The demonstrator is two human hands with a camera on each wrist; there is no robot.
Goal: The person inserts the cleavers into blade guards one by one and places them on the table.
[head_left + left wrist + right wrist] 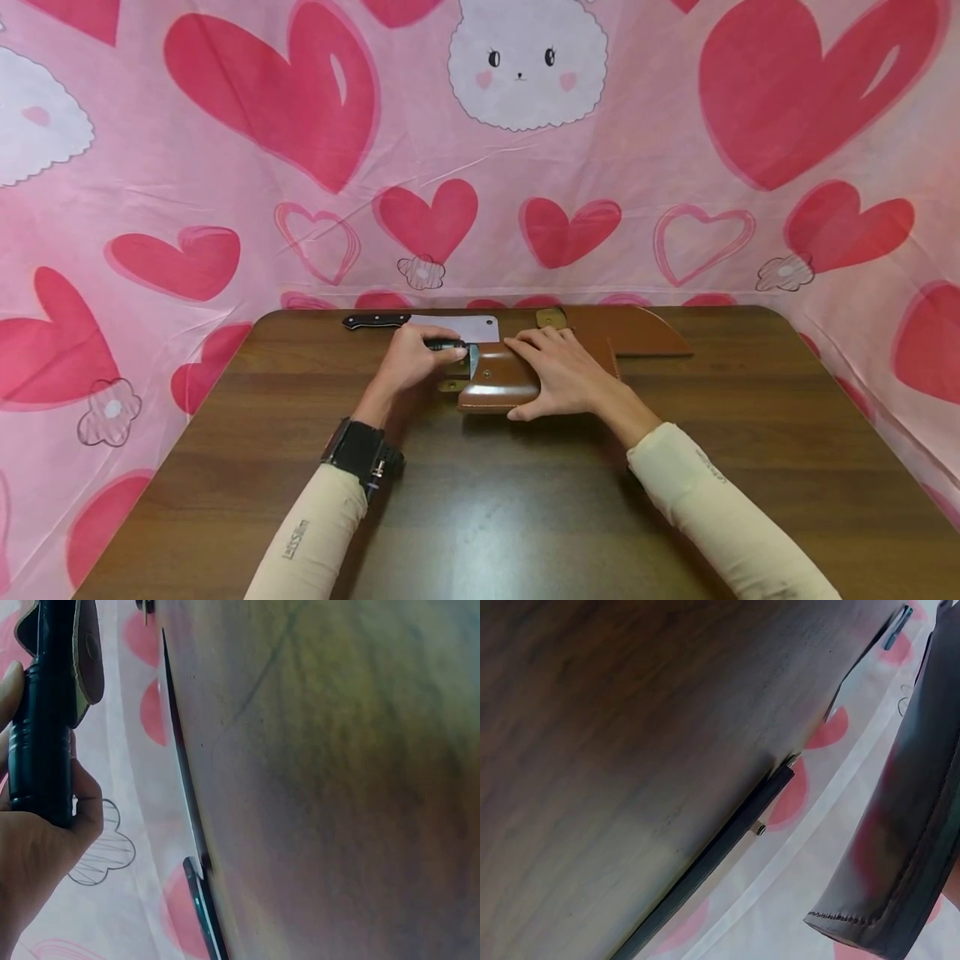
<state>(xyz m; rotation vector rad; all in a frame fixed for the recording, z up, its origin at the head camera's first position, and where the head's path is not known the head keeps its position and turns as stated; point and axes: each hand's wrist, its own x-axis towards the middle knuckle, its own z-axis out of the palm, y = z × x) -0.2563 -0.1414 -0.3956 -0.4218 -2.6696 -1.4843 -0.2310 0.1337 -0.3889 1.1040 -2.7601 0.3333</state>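
My left hand (408, 357) grips the dark, ringed round handle (43, 742) of a knife. A short strip of its blade (473, 362) shows at the mouth of a brown leather sheath (498, 387); the sheath covers the rest. With the thumb on the near edge and fingers over the far side, my right hand (566, 375) holds this sheath. Both hands keep it raised off the tabletop. A strap with a snap (452, 386) hangs open by the mouth. In the right wrist view the sheath's stitched end (855, 919) shows, with most of the hand out of frame.
Along the back edge of the wooden table (480, 517) lies a cleaver (450, 321) with a black riveted handle, pointing left. Right of it a second brown leather sheath (637, 329) lies flat, with a brass-coloured snap strap (551, 317). A pink heart-patterned cloth (637, 150) hangs behind.
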